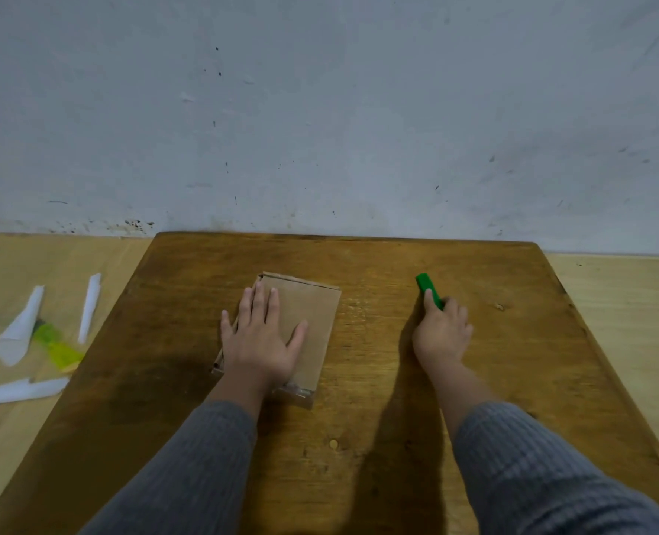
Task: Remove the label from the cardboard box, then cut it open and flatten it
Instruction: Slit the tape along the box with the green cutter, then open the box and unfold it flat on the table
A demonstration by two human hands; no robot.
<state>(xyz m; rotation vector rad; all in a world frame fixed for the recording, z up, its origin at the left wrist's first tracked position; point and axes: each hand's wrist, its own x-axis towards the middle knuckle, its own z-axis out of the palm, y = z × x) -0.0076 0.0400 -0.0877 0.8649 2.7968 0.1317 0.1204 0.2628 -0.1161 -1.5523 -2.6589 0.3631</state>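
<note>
A brown cardboard box (312, 322) lies flat on the dark wooden table (358, 438), a strip of clear tape along its near edge. My left hand (260, 337) rests palm down on its left half, fingers spread. To the right, my right hand (441, 330) has its fingers curled around the near end of a green cutter (426, 285) that lies on the table and points away from me. No label shows on the box's upper face.
On the lighter floor to the left of the table lie white paper strips (19, 330) and a crumpled yellow-green plastic scrap (55, 343). A grey wall (320, 110) stands right behind the table's far edge.
</note>
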